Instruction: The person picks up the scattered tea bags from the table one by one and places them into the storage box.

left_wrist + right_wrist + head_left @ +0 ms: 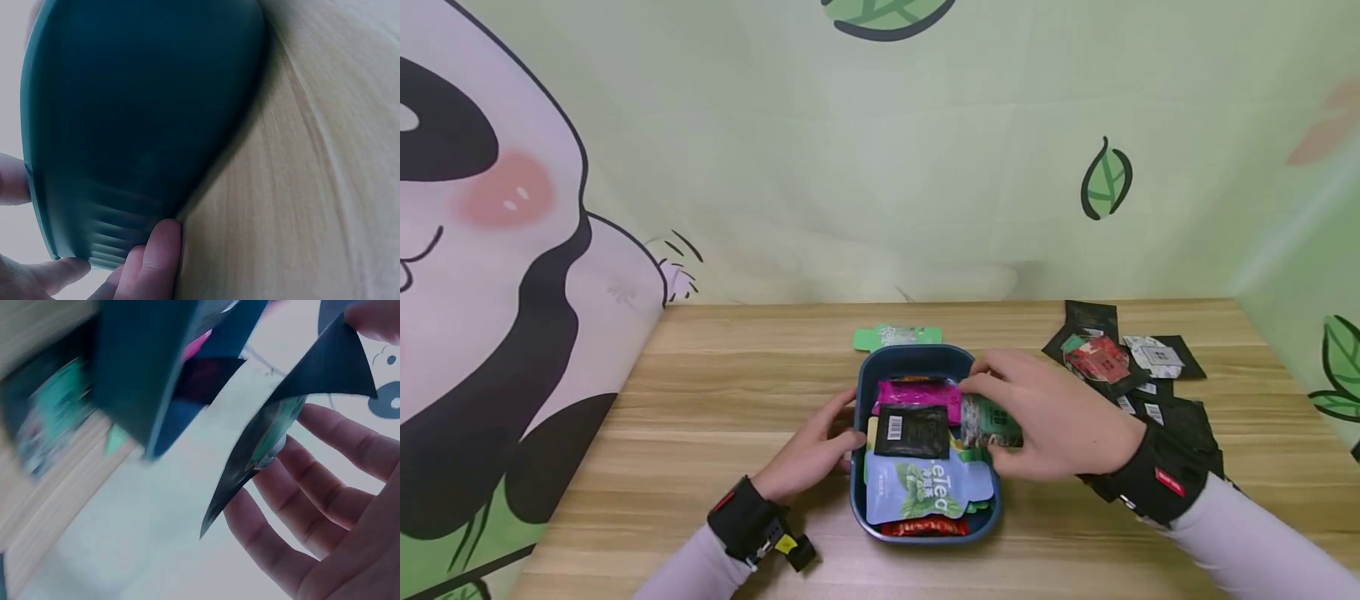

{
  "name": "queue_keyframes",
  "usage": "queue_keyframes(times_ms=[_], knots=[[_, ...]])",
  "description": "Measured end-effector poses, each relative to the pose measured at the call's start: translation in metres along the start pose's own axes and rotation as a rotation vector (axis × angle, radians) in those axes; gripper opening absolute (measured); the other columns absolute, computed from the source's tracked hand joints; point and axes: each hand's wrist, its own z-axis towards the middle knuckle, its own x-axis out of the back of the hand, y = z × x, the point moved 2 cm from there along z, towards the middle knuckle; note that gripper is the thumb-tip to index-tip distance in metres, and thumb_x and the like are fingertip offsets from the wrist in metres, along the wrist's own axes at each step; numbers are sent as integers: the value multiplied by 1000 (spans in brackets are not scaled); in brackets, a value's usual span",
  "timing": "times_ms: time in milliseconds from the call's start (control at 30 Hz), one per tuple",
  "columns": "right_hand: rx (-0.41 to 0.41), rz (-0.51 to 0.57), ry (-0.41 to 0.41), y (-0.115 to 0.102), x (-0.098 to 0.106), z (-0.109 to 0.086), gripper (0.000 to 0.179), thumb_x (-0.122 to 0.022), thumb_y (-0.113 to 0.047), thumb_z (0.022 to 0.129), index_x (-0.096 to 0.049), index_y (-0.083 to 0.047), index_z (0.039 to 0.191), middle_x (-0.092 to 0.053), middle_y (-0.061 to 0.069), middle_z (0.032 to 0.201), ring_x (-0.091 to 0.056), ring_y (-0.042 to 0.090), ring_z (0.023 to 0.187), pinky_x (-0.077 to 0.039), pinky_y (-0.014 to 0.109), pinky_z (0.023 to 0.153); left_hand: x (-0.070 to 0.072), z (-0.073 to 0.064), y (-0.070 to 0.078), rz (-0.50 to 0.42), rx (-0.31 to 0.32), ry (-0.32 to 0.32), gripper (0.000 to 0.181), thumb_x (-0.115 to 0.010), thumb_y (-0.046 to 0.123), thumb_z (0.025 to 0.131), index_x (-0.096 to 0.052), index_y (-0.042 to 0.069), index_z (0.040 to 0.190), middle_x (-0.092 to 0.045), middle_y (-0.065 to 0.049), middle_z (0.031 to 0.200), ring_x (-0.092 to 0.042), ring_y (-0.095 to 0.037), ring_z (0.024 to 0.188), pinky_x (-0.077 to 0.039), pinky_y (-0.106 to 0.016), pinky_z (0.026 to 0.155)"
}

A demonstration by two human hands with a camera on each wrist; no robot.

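Observation:
A dark blue plastic bin (927, 538) stands on the table, filled with packets. My left hand (811, 450) rests against its left side, and in the left wrist view the fingers (161, 253) touch the outer wall, with the thumb near the rim. My right hand (1045, 417) pinches a small black sachet (319, 372) with a green label between thumb and fingers, over the bin's right rim. Inside lie a pink packet (932, 396), a black sachet (917, 433) with a barcode, a light blue tea packet (898, 487) and a red packet (925, 527).
Behind the bin lies a flat green packet (898, 336). Several black sachets (1092, 317) are spread in a loose pile to the right, one with a red label (1101, 357). A printed cloth backdrop (850, 167) rises behind the wooden table (715, 367).

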Motion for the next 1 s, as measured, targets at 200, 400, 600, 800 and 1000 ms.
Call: queue_keyframes(times_ms=[200,400,600,800,1000], knots=[[73,72,-50,-17,-11,34,59,-72,-41,72,-63,-17,125,-48,-6,118,-46,7,104,-47,26,88,-1,1,0,-13,-4,-7,71,-58,20,94,-29,19,159,-45,-19,148,-55,-30,116,-56,-39,76],[148,85,-35,-23,-19,54,57,-72,-41,72,-63,-17,123,-49,-5,115,-45,9,102,-46,25,87,1,2,0,-31,-9,-26,70,-56,19,95,-28,19,159,-44,-19,148,-55,-30,117,-56,-40,77],[80,33,-146,-20,-24,53,89,-71,-61,72,-49,-20,148,-44,2,145,-43,17,126,-42,38,103,1,2,-1,-36,-9,-23,70,-56,19,95,-28,20,159,-44,-19,148,-55,-30,116,-56,-40,77],[10,42,-211,-11,-25,37,118,-61,-83,67,-21,-27,162,-10,-2,167,-17,27,150,-21,52,117,1,2,-1,-21,-5,-15,71,-57,20,94,-28,20,159,-45,-19,148,-55,-30,116,-56,-39,76],[-34,4,-160,8,-17,13,120,-60,-84,66,-19,-26,163,-8,-2,168,-16,28,151,-20,55,116,0,2,-2,-4,-11,-8,71,-58,20,94,-29,20,159,-45,-19,148,-56,-28,113,-56,-38,75]])
